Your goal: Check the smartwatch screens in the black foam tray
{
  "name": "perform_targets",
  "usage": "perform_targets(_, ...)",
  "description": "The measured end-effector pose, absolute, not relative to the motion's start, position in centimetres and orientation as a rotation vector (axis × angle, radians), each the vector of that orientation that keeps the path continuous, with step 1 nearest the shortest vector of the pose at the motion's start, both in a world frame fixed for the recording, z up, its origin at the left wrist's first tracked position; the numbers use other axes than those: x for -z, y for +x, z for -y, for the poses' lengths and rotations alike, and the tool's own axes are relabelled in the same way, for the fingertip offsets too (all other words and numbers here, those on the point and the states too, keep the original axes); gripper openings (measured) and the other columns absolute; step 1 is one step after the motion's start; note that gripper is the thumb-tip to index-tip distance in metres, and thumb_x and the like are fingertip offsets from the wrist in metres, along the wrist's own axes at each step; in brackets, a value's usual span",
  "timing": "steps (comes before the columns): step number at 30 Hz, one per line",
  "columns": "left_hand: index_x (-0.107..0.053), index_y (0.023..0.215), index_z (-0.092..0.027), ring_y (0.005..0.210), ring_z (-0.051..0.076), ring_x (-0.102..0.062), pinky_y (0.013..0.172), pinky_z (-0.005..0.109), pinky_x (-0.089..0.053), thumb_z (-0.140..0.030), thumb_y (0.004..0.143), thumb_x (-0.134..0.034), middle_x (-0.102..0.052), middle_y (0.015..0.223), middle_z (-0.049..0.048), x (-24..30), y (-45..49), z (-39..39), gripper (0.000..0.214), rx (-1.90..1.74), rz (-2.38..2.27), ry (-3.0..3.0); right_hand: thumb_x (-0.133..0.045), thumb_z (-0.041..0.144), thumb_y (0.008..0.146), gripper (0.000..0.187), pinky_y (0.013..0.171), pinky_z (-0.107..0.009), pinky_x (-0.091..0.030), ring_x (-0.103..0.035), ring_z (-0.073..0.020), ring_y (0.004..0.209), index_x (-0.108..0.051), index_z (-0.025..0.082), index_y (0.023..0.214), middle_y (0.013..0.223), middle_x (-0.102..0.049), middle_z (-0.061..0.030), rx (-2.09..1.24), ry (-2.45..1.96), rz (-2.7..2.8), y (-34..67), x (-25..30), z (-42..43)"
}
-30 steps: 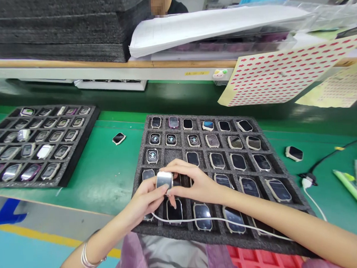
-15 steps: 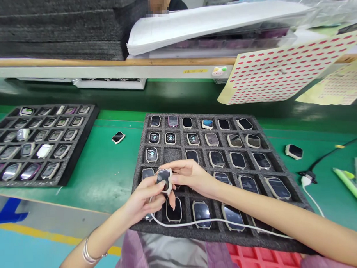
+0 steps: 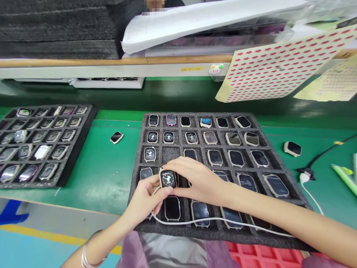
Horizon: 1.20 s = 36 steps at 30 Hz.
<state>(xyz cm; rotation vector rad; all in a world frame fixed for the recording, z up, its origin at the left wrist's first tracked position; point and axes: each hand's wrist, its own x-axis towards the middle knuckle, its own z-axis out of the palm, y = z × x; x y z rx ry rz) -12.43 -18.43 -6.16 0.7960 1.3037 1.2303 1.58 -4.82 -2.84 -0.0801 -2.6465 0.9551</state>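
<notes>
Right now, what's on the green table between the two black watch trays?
One loose watch lies on the green table between the left tray and the middle tray, touching neither. The head view shows it.

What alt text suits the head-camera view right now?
A person's left hand and right hand hold a lit smartwatch over a dark foam tray of watches on a green bench. A white cable crosses the tray.

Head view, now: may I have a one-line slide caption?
Left hand and right hand hold a lit watch over a tray of other watches, a white cable running across it.
</notes>
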Motion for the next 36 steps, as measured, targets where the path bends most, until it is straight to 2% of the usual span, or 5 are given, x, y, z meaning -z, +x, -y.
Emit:
perform_targets(7, -0.064, 0.09, -0.012, 0.03, 0.002, -0.033, 0.032, 0.017, -0.02, -0.038, 0.076, -0.07, -0.058, 0.057, -0.003, 5.9, -12.3, 18.3, 0.03, -1.225, -1.317, 0.735, -0.066, 0.024, 0.085, 0.032, 0.088, -0.04, -0.049, -0.057, -0.0235, 0.1, -0.055, 0.016, 0.114, 0.107, -0.061, -0.0104, -0.938, -0.062, 2.627, 1.5, 3.2, 4.9)
perform_targets(15, -0.066, 0.079, -0.011, 0.034, 0.001, -0.027, 0.034, 0.016, -0.019, -0.034, 0.073, -0.074, -0.048, 0.049, -0.006, 5.6, -12.3, 18.4, 0.025, -1.248, -1.319, 0.679, -0.066, 0.028, 0.085, 0.032, 0.082, -0.041, -0.05, -0.058, -0.0239, 0.095, -0.056, 0.015, 0.112, 0.102, -0.063, -0.0115, -0.935, -0.035, 2.565, 1.4, 4.2, 5.3)
perform_targets(21, -0.065, 0.079, -0.011, 0.051, 0.005, -0.046, 0.048, 0.015, -0.035, -0.031, 0.074, -0.073, -0.06, 0.066, 0.0007, 5.7, -12.3, 18.5, 0.022, -1.307, -1.235, 0.653, -0.065, 0.029, 0.085, 0.031, 0.082, -0.04, -0.05, -0.058, -0.0236, 0.093, -0.056, 0.015, 0.111, 0.1, -0.063, -0.0114, -0.92, -0.039, 2.562, 1.4, 4.3, 5.5)
perform_targets(26, -0.065, 0.079, -0.011, 0.034, 0.001, -0.028, 0.034, 0.015, -0.019, -0.034, 0.075, -0.072, -0.044, 0.047, -0.0066, 5.7, -12.3, 18.6, 0.025, -1.232, -1.294, 0.659, -0.066, 0.029, 0.084, 0.032, 0.081, -0.04, -0.05, -0.059, -0.0237, 0.094, -0.056, 0.015, 0.111, 0.101, -0.063, -0.0115, -0.901, -0.051, 2.561, 1.4, 4.4, 5.6)
perform_targets(36, -0.065, 0.077, -0.01, 0.03, 0.002, -0.027, 0.032, 0.016, -0.018, -0.037, 0.074, -0.072, -0.04, 0.039, -0.0079, 5.4, -12.5, 18.6, 0.028, -1.176, -1.352, 0.702, -0.065, 0.031, 0.084, 0.032, 0.079, -0.038, -0.047, -0.058, -0.0235, 0.092, -0.057, 0.014, 0.11, 0.1, -0.063, -0.0109, -0.837, -0.074, 2.602, 1.7, 4.2, 5.9)
